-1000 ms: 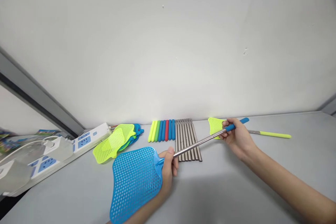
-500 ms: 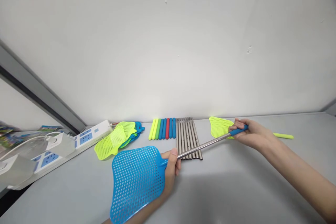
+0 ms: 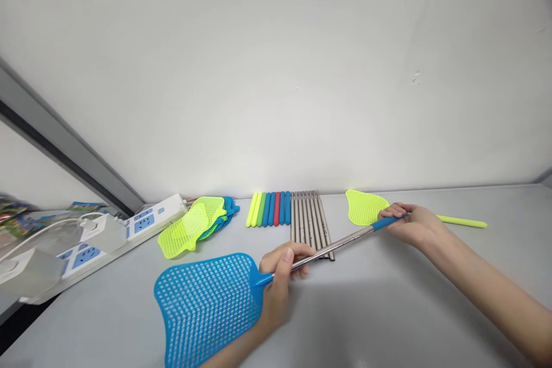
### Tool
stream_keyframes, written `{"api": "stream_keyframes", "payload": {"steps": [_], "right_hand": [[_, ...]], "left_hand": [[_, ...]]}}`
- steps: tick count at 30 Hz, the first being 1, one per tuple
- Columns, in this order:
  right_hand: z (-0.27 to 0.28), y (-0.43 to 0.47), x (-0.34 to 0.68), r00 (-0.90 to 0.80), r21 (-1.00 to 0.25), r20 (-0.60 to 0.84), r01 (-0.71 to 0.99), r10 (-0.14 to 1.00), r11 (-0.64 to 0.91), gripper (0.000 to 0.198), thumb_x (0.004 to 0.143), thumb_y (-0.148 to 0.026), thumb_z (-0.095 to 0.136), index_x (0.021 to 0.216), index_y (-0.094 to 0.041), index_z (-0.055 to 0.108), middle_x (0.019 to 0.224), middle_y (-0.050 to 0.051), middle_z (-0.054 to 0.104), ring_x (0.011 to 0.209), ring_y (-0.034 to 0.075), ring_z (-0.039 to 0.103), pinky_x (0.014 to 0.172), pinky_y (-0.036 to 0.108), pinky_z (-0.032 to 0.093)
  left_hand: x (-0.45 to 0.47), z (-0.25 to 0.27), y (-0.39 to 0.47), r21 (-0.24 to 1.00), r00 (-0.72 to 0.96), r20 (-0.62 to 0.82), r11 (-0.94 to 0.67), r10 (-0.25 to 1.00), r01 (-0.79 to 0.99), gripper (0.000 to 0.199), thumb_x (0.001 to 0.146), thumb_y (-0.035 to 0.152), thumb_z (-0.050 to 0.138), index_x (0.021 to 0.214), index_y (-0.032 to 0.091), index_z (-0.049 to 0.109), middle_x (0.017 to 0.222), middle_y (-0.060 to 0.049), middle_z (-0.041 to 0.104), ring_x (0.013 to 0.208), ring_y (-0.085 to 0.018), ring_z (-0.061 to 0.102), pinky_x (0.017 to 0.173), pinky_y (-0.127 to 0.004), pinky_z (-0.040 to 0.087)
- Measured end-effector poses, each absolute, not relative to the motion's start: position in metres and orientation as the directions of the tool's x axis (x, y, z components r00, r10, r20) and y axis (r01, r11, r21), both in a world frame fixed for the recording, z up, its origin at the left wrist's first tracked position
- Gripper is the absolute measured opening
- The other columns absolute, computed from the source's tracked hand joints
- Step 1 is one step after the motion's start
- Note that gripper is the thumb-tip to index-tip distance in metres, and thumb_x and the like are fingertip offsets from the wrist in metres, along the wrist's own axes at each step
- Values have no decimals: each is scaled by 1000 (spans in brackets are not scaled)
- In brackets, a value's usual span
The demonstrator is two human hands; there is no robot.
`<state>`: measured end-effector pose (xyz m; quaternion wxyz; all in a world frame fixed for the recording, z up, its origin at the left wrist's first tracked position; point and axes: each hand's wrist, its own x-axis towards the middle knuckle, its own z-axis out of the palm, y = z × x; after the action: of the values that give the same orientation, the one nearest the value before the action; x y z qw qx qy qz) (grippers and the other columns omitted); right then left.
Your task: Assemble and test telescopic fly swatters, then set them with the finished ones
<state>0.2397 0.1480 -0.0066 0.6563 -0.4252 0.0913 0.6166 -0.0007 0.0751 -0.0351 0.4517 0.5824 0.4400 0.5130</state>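
Presently, we judge the step to be seating the grip (image 3: pixel 383 222) on the blue swatter (image 3: pixel 207 307), held above the bench (image 3: pixel 366 316). Our left hand (image 3: pixel 280 282) has its fingers clamped where the head meets the shaft (image 3: pixel 345 240); our right hand (image 3: pixel 411 227) has its fingers clamped on the grip. The long axis slants, head toward near left, grip toward far right. The next move probably calls for a firm push along that axis.

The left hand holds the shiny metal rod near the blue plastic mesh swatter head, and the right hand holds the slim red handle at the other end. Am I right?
Not quite: the head camera view shows that the slim handle in the right hand is blue, not red. The rest is right.
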Motion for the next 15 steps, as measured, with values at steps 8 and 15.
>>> {"api": "stream_keyframes", "payload": {"steps": [8, 15], "right_hand": [[-1, 137, 226, 213, -473, -604, -871, 768, -131, 25, 69, -3, 23, 55, -20, 11, 37, -7, 19, 27, 7, 21, 30, 19, 23], [1, 119, 199, 155, -431, -619, -887, 770, -167, 26, 64, -1, 29, 54, -19, 12, 35, -7, 21, 28, 6, 22, 32, 18, 23]], "left_hand": [[-3, -44, 83, 992, 155, 126, -123, 980, -31, 38, 83, 36, 31, 78, 15, 62, 49, 1, 49, 49, -12, 44, 50, -22, 34], [1, -43, 79, 975, 361, -50, -33, 931, 218, 46, 84, 42, 26, 61, 16, 57, 45, 2, 45, 48, -11, 42, 49, -21, 31]]}}
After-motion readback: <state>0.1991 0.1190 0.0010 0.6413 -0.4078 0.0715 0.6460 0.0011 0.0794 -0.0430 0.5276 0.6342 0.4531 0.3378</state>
